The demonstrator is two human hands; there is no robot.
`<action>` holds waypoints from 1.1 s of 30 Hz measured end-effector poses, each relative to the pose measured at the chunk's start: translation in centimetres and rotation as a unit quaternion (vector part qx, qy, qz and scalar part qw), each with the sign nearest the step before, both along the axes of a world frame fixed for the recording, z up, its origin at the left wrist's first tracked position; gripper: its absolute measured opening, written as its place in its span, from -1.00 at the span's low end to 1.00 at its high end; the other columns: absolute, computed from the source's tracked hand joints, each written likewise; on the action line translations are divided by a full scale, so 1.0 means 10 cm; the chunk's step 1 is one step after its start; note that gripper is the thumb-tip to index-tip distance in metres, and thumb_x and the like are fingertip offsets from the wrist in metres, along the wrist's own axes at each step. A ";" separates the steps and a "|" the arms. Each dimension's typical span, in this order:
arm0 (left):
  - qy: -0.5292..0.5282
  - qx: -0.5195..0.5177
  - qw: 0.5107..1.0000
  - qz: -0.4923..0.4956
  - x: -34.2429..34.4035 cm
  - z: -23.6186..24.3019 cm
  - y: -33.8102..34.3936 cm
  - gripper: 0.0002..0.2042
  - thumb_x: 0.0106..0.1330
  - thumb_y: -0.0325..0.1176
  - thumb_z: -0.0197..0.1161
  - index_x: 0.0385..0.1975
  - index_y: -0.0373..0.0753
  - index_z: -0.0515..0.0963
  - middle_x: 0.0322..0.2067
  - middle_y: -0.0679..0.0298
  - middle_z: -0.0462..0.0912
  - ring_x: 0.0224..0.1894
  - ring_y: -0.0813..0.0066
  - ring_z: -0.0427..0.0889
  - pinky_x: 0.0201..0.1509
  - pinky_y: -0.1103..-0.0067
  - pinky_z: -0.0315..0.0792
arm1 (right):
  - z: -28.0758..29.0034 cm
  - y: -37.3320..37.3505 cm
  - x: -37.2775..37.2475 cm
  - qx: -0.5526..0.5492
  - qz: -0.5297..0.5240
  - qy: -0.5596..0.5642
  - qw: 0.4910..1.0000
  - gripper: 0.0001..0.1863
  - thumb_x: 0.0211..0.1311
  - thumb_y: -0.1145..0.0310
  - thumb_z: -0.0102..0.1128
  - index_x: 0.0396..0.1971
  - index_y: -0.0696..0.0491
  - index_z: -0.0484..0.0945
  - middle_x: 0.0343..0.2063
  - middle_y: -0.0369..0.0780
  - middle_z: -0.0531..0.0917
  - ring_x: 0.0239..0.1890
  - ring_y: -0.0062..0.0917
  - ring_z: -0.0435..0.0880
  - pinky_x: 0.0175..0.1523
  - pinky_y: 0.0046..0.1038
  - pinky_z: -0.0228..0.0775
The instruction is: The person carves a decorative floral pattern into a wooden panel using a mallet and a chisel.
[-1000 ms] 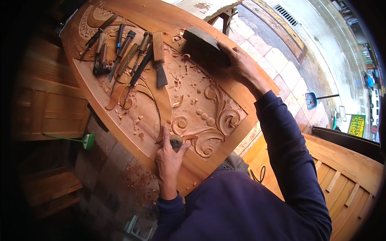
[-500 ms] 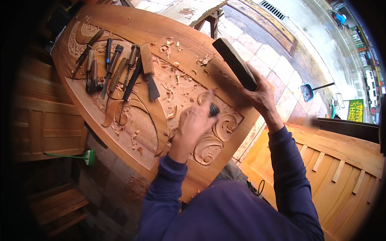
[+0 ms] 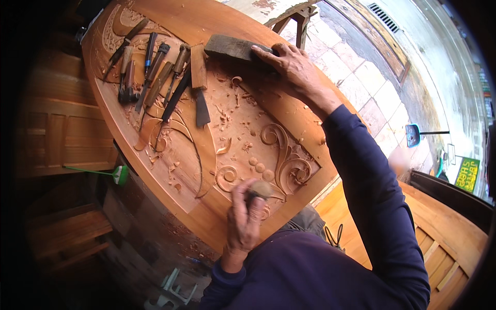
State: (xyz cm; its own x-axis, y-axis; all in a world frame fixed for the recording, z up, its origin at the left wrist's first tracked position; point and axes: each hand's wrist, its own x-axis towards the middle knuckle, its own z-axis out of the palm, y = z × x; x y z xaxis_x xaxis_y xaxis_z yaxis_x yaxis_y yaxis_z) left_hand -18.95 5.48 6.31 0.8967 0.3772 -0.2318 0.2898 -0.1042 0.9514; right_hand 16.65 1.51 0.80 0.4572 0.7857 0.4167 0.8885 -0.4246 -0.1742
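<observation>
A carved wooden panel with scrolls, a row of round bosses and loose shavings spreads before me. My right hand grips a dark, weathered rectangular block on the panel's far border, fingers over its right end. My left hand, slightly blurred, holds a small round-topped object with a pale top and dark body near the lower scrollwork. Several chisels and gouges with wood or dark handles lie across the panel's left part, beside a wide dark blade with a wooden handle.
Another wooden panel with slats is at lower right, wooden doors at left. A green broom, wooden stool and pale plastic object are lower down. A trestle, tiled floor, blue-edged dustpan and yellow sign lie beyond.
My right hand lifted the block rightward half a second ago and now has it back leftward on the far border. My left hand rose toward the middle, then came back toward me.
</observation>
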 end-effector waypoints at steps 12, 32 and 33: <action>-0.260 -0.110 0.957 0.062 1.24 -0.07 -0.40 -0.19 0.60 0.08 -0.17 0.58 -0.34 -0.33 0.33 -0.23 0.34 0.35 -0.10 0.41 0.43 0.23 0.27 | 0.37 -0.98 -1.56 0.321 0.100 0.712 0.617 -0.34 0.47 -0.07 0.17 0.27 0.19 0.44 0.25 -0.11 0.48 0.29 -0.36 0.46 0.43 -0.30 0.21; -0.368 -0.108 0.872 0.304 2.09 -0.63 0.92 -0.51 0.66 -0.05 -0.17 0.21 -0.34 0.51 0.10 0.19 0.62 0.16 0.36 0.58 0.27 0.48 0.42 | 0.11 0.58 -0.39 0.200 0.359 0.846 0.341 -0.32 0.50 0.05 0.14 0.49 -0.02 0.22 -0.24 -0.23 0.60 -0.35 -0.62 0.56 -0.36 -0.59 0.41; -0.367 -0.112 0.872 0.304 2.11 -0.62 0.93 -0.51 0.66 -0.05 -0.18 0.21 -0.34 0.50 0.10 0.18 0.62 0.16 0.36 0.57 0.27 0.48 0.42 | 0.12 0.57 -0.44 0.212 0.352 0.807 0.424 -0.30 0.53 -0.07 0.02 0.49 0.00 0.21 -0.32 -0.28 0.54 -0.44 -0.68 0.46 -0.45 -0.64 0.25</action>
